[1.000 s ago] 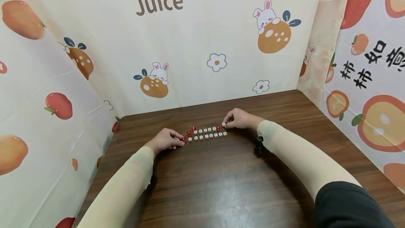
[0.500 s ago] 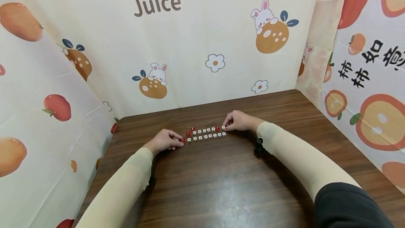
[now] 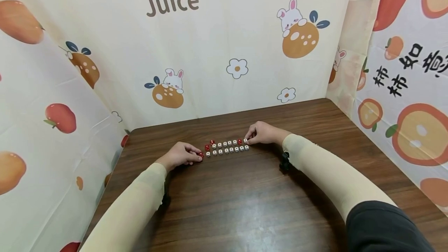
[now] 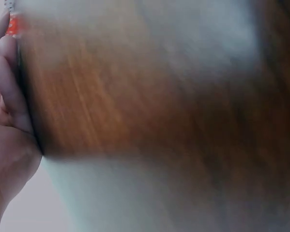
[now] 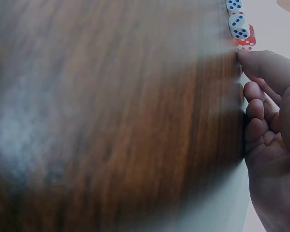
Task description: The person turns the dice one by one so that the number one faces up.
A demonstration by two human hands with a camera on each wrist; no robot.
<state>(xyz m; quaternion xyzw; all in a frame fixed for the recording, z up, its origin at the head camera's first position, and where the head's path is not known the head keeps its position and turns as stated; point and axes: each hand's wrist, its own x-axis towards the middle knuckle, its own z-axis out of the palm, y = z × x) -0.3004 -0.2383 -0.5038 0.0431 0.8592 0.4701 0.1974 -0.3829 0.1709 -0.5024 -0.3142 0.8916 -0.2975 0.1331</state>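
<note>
At the left end of two rows of small dice, my left hand [image 3: 179, 154] pinches a red die [image 3: 201, 154] between thumb and fingers; the left wrist view shows this red die [image 4: 12, 25] at the fingertips. My right hand [image 3: 265, 132] pinches a white die [image 3: 245, 141] at the right end of the back row, beside a red die [image 3: 239, 141]. In the right wrist view that pinched die is mostly hidden by the thumb. The front row holds several white dice [image 3: 226, 151]. Two red dice sit by the back row's left end, one of them [image 3: 207, 147] nearer.
The dice stand on a brown wooden table [image 3: 224, 197]. Behind it hangs a cream printed curtain [image 3: 210, 42], and more printed cloth closes off the left and right sides. A black wrist strap [image 3: 285, 162] shows at the right wrist.
My right hand has brought the white die down and toward me, into line with the back row beside the red die. The left hand stays at its red die.
</note>
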